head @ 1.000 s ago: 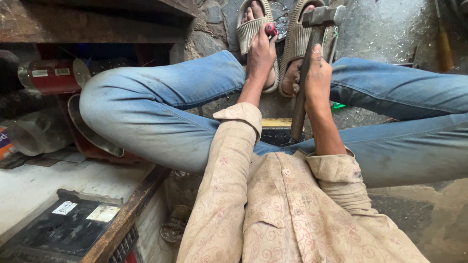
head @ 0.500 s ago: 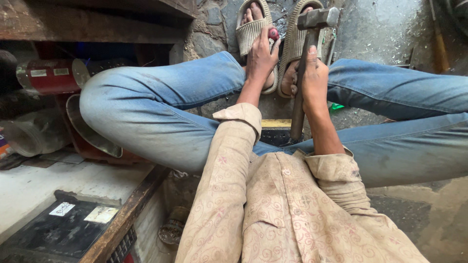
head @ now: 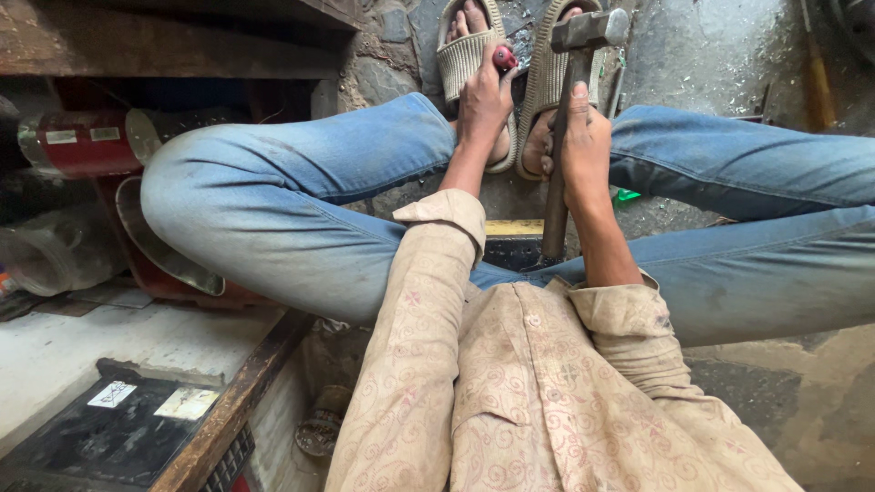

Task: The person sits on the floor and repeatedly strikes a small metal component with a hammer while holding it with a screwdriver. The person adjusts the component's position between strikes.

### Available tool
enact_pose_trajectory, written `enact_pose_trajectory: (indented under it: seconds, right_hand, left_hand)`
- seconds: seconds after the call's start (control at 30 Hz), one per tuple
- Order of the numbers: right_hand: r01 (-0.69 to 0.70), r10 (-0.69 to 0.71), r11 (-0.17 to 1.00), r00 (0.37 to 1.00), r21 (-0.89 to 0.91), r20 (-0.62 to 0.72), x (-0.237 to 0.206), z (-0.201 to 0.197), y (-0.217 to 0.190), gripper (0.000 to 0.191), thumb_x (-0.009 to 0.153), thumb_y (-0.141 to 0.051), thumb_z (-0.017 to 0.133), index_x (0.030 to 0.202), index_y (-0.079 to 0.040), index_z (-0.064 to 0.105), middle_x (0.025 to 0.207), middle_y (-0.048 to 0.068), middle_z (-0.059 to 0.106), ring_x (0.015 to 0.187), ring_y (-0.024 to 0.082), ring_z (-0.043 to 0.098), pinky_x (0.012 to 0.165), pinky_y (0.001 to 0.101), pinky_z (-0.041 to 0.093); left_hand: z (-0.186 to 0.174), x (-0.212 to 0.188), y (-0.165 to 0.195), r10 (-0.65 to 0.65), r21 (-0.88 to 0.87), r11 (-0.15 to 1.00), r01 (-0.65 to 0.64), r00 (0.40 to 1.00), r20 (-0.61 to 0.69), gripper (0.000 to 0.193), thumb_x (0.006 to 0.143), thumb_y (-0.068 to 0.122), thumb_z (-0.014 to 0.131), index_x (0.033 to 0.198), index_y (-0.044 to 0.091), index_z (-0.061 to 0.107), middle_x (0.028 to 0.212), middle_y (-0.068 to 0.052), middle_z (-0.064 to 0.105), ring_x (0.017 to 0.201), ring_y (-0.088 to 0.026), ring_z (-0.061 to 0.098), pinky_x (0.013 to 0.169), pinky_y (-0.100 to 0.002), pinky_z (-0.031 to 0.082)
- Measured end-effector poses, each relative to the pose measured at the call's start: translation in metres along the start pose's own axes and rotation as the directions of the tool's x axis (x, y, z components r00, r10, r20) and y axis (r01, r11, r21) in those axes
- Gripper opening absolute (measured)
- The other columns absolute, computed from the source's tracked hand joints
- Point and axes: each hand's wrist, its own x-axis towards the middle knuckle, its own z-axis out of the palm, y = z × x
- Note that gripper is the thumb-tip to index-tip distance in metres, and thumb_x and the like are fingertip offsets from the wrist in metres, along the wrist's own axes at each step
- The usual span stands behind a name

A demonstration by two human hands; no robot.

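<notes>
My right hand is closed around the wooden handle of a hammer, whose steel head is raised above my right sandal. My left hand reaches down between my feet and pinches a small tool with a red handle tip against the ground by my left sandal. What the tool's tip rests on is hidden by the fingers. My legs in blue jeans are bent up on both sides.
A wooden shelf runs along the upper left, with red cylinders and a clear container beneath it. A dark flat box lies on a ledge at lower left. Grey stone floor spreads at upper right.
The hammer head has stayed raised by the right foot. My left hand has shifted slightly on the red-tipped tool; otherwise little moved.
</notes>
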Motion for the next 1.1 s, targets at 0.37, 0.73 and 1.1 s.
enact_pose_trajectory:
  seconds: [0.37,0.73,1.1]
  right_hand:
    - [0.015,-0.016,1.0,1.0,0.014,0.023,-0.001,0.0,0.0,0.06,0.109,-0.055,0.042,0.082,-0.004,0.058,0.064,0.002,0.057,0.046,0.01,0.052,0.04,0.0261,0.043]
    - [0.108,-0.104,0.988,0.994,-0.111,0.034,-0.006,-0.002,0.0,0.059,0.111,-0.054,0.044,0.083,-0.003,0.059,0.066,0.001,0.058,0.05,0.008,0.052,0.043,0.0255,0.043]
    - [0.375,-0.469,0.555,0.878,-0.742,0.093,-0.012,-0.004,-0.014,0.052,0.11,-0.045,0.057,0.099,0.006,0.061,0.075,0.033,0.061,0.074,0.054,0.06,0.061,0.0569,0.044]
  left_hand:
    - [-0.001,0.0,0.002,-0.016,0.012,1.0,0.016,0.999,0.04,0.038,0.097,0.015,0.067,0.129,0.019,0.048,0.103,-0.023,0.072,0.096,-0.047,0.07,0.076,-0.055,0.054]
    - [0.001,0.001,0.001,0.057,0.013,0.998,-0.057,0.997,0.053,0.037,0.096,0.01,0.067,0.129,0.018,0.05,0.103,-0.02,0.072,0.097,-0.045,0.07,0.077,-0.053,0.054]
    - [-0.006,0.006,0.001,0.185,0.009,0.982,-0.188,0.974,0.128,0.039,0.093,0.007,0.067,0.131,0.013,0.054,0.097,-0.022,0.07,0.093,-0.045,0.068,0.077,-0.054,0.053]
